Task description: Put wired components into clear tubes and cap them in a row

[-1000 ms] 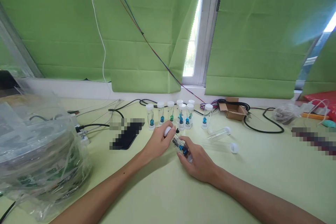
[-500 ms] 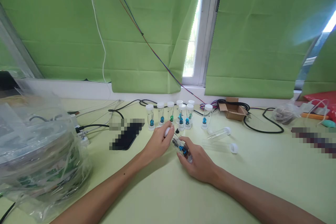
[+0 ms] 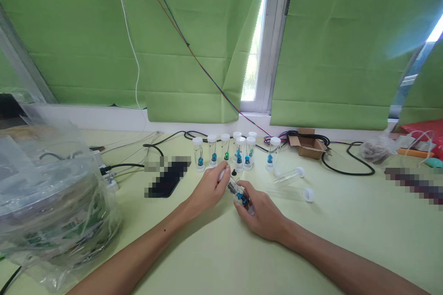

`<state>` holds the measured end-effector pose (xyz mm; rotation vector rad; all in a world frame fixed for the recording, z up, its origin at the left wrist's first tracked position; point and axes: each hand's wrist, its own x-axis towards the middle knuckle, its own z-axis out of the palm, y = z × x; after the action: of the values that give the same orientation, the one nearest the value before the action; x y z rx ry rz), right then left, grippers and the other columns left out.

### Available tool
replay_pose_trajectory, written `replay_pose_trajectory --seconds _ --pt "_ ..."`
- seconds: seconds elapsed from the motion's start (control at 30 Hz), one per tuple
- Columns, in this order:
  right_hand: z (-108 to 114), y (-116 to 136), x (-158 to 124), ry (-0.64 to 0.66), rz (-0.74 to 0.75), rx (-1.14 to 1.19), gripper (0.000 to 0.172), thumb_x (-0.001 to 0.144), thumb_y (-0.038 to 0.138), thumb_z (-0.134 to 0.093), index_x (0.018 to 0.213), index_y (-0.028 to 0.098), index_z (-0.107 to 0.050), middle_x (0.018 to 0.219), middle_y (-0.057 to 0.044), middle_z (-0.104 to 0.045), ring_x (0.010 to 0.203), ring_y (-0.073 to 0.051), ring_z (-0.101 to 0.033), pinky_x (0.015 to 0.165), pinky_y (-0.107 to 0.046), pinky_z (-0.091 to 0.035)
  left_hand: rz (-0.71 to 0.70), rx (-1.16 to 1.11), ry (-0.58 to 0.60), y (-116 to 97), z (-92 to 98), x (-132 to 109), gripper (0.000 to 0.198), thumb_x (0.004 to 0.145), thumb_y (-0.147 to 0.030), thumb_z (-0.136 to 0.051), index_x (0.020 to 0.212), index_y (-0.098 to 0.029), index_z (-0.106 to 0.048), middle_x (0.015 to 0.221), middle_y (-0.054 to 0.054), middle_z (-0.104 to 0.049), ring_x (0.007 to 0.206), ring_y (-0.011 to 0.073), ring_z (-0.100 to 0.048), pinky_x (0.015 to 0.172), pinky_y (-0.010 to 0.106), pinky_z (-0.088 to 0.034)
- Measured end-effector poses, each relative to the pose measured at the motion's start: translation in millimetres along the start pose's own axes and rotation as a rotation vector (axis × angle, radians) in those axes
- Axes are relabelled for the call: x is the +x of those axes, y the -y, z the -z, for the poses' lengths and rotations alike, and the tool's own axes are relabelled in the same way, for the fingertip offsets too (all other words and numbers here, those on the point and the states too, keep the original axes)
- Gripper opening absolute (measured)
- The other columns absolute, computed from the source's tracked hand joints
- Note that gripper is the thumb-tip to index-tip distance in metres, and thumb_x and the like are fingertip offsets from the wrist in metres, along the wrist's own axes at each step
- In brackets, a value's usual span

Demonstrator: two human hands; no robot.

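Both hands meet over the pale green table (image 3: pixel 346 239). My left hand (image 3: pixel 207 190) is closed on the white cap (image 3: pixel 221 174) of a clear plastic tube (image 3: pixel 239 193). My right hand (image 3: pixel 263 214) grips the tube's body, which lies tilted and holds small blue and dark parts. Behind the hands stands a row of several capped clear tubes (image 3: pixel 228 151) with blue or green pieces inside. An open tube (image 3: pixel 289 176) lies on its side to the right, its loose white cap (image 3: pixel 308 195) beside it.
A large stack wrapped in clear plastic (image 3: pixel 48 207) fills the left. A dark flat object (image 3: pixel 166 179) lies left of the hands. Black cables (image 3: pixel 346 166), a small cardboard box (image 3: pixel 306 144) and a plastic bag (image 3: pixel 377 150) sit at the back, under green curtains.
Both hands and the held tube have shifted slightly toward me and downward; the grip is the same. Everything else is still.
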<state>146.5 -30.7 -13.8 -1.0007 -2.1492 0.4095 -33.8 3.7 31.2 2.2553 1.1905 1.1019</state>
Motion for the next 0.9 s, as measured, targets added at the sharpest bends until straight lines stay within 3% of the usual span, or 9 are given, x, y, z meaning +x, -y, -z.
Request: replay_pose_trajectory --seconds 0.33,0.9 --pt "0 -1 -2 0.005 -0.001 -0.029 0.036 0.092 0.026 -0.048 0.126 0.020 -0.041 0.074 0.001 -0.059 0.060 -0.015 -0.054 0.058 -0.025 -0.038 0.041 -0.054 -0.043 4 -8.0 -4 0.031 0.098 -0.037 -0.033 0.071 -0.021 -0.036 0.060 -0.006 -0.031 0.055 0.0123 -0.027 0.054 0.026 -0.024" --pt "1 -1 -4 0.018 -0.005 -0.074 0.036 0.092 0.026 -0.048 0.127 0.019 -0.041 0.074 0.001 -0.060 0.058 -0.016 -0.053 0.057 -0.025 -0.037 0.052 -0.055 -0.014 2 -10.0 -6 0.032 0.099 -0.040 -0.032 0.073 -0.021 -0.035 0.061 -0.007 -0.032 0.056 0.0118 -0.029 0.055 0.025 -0.024"
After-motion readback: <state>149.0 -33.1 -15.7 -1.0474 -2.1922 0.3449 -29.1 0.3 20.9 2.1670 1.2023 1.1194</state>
